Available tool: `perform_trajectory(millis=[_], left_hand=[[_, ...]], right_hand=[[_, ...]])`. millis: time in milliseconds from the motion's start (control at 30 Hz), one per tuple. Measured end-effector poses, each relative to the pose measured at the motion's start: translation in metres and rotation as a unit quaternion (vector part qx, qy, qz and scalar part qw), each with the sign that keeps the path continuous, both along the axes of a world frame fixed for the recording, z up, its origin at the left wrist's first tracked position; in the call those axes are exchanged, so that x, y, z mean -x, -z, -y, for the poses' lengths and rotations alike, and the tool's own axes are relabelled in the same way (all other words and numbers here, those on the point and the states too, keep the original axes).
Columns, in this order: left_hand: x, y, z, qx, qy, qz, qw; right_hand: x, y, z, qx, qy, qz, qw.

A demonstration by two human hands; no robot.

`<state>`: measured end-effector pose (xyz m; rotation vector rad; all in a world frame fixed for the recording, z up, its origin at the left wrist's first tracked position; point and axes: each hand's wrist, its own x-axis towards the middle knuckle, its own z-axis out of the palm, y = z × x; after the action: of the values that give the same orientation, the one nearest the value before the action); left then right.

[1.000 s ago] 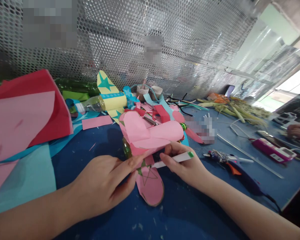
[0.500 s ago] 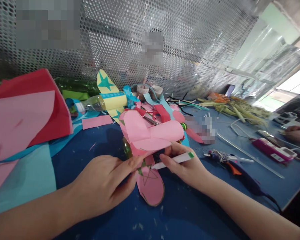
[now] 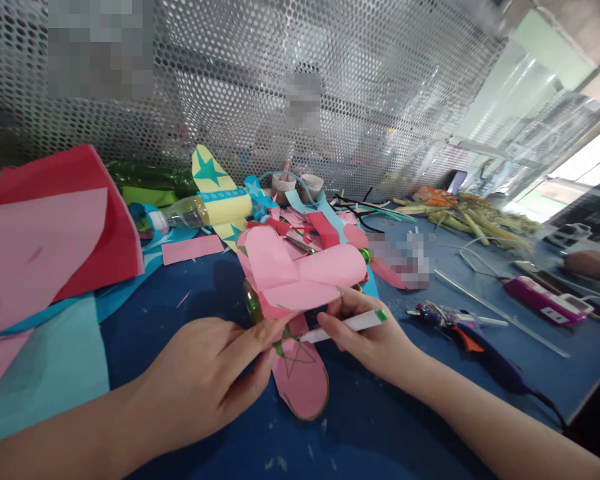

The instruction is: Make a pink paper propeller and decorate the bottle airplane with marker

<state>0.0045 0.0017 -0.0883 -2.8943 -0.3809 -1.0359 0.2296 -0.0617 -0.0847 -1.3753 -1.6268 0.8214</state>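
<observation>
Paper plane (image 3: pixel 300 280) centre on table (image 3: pixel 390 420); paper sheets (image 3: pixel 45 247) left; glue gun (image 3: pixel 470 333) right; bottle plane (image 3: pixel 205 203) behind.

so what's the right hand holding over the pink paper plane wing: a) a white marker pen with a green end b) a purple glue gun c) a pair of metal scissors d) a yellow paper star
a: the right hand grips a white marker pen with a green end, its tip on the pink paper wing with a drawn star, which the left hand pins at its edge.
</observation>
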Motion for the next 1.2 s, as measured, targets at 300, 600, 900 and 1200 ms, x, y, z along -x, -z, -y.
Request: perform_trajectory(millis=[300,600,900,1200], left_hand=[[0.0012,-0.0014,0.0014,0.012,-0.001,-0.007,1.000],[0.0001,0.0005,0.0004,0.017,0.003,-0.016,1.000],[0.0002,-0.0003,0.0007,0.022,0.006,-0.015,1.000],[0.0017,-0.0002,0.0010,0.020,-0.004,-0.021,1.000]], right_hand=[[-0.0004,-0.0003,-0.0010,-0.002,-0.004,-0.005,1.000],[-0.0014,0.0007,-0.0004,-0.001,0.003,-0.001,1.000],[-0.0013,0.0020,-0.0002,0.002,0.012,0.000,1.000],[-0.0008,0.0001,-0.0008,-0.002,0.008,-0.009,1.000]])
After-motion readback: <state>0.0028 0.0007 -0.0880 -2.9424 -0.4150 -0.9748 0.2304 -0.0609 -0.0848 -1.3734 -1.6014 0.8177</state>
